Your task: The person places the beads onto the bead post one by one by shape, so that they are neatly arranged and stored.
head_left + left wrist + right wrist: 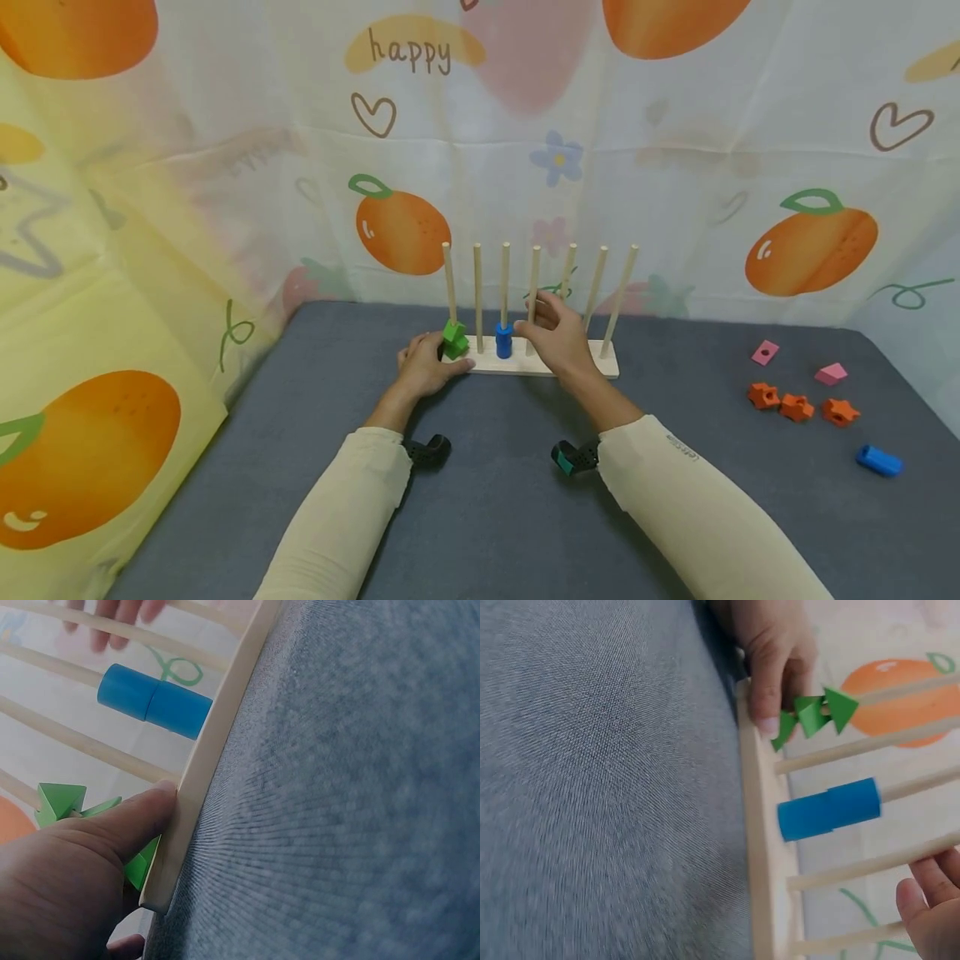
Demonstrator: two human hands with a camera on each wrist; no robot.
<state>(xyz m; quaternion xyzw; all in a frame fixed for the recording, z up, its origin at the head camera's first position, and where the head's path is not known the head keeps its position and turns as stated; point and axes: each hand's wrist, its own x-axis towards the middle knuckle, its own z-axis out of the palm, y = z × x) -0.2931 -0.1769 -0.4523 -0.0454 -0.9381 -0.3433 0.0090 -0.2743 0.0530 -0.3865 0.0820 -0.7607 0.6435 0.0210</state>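
Nearest the head camera, two cream sleeves (360, 500) are seen reaching forward over a grey cloth-covered table (487, 517). At the far middle of that table a wooden peg board (607, 363) is stood, with seven upright pegs in a row along it. The left hand (423, 367) is laid against the board's left end; its thumb (142, 814) is pressed flat along the board's front edge, while the other fingers are curled behind the end, as the right wrist view shows. Just beside that thumb, green pieces (454, 340) are threaded on the leftmost peg, down at its foot. Blue cylinders (504, 340) are stacked at the base of the third peg. The right hand (558, 337) is held at the middle pegs, fingers loosely bent and slightly spread about the fourth peg; whether the peg is actually gripped cannot be told. Well apart to the right, two pink pieces (765, 352), three orange star pieces (797, 407) and a loose blue cylinder (879, 461) are scattered.
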